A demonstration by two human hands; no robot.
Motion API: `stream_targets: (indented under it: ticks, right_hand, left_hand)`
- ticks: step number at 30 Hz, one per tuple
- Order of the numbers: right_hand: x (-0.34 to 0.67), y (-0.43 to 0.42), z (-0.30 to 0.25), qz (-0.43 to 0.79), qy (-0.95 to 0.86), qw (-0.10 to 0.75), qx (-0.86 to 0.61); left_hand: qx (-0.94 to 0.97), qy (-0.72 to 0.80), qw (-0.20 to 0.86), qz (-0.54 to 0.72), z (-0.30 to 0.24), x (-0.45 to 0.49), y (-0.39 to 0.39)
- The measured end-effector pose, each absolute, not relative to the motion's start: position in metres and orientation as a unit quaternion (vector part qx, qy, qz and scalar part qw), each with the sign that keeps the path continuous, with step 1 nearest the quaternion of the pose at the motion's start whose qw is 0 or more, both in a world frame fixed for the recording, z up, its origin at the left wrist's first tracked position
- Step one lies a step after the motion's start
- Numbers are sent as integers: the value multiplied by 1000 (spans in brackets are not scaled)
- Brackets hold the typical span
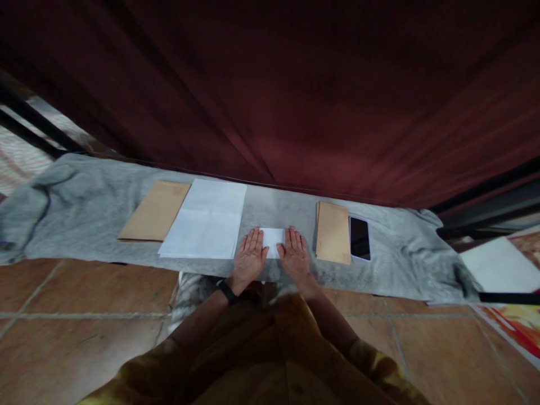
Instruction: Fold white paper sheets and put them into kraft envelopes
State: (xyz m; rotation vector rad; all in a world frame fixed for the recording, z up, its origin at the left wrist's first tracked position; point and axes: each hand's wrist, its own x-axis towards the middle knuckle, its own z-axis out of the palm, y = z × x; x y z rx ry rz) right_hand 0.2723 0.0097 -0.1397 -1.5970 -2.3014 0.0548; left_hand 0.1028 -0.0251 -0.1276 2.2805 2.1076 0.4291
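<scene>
A small white folded paper (273,239) lies flat on the grey cloth in front of me. My left hand (250,256) rests flat over its left end, fingers stretched forward, a dark band on the wrist. Over the right end lies my right hand (294,253), also flat with its fingers out. Both thumbs point inward on the paper, apart from each other. The paper's two ends are hidden under my hands. Close to my left hand is a stack of large white sheets (206,219).
Brown envelopes (156,211) lie left of the white sheets. On the right are smaller brown envelopes (333,232) beside a phone (360,238). The grey cloth (396,247) covers a narrow surface. A dark red curtain (274,112) hangs behind it, and tiled floor (84,326) shows below.
</scene>
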Motion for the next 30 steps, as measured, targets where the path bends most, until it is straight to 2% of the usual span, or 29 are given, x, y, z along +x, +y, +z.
stream_targets:
  ticks: [11,15,19,30]
  right_hand:
    - [279,8,-142,22,-802,166,-573]
    - [281,8,-141,23,-804,163,-572]
    - [283,8,-142,23,-807,159,-568]
    - [298,1,-148,9,-815,179,-551]
  left_hand:
    - [731,665,-1,155,-130,101,-28]
    - [773,613,3,166,-129,108,-40]
    - [823,551,24,137,-129,115,-56]
    - [827,553,33,97,-118,76,-71]
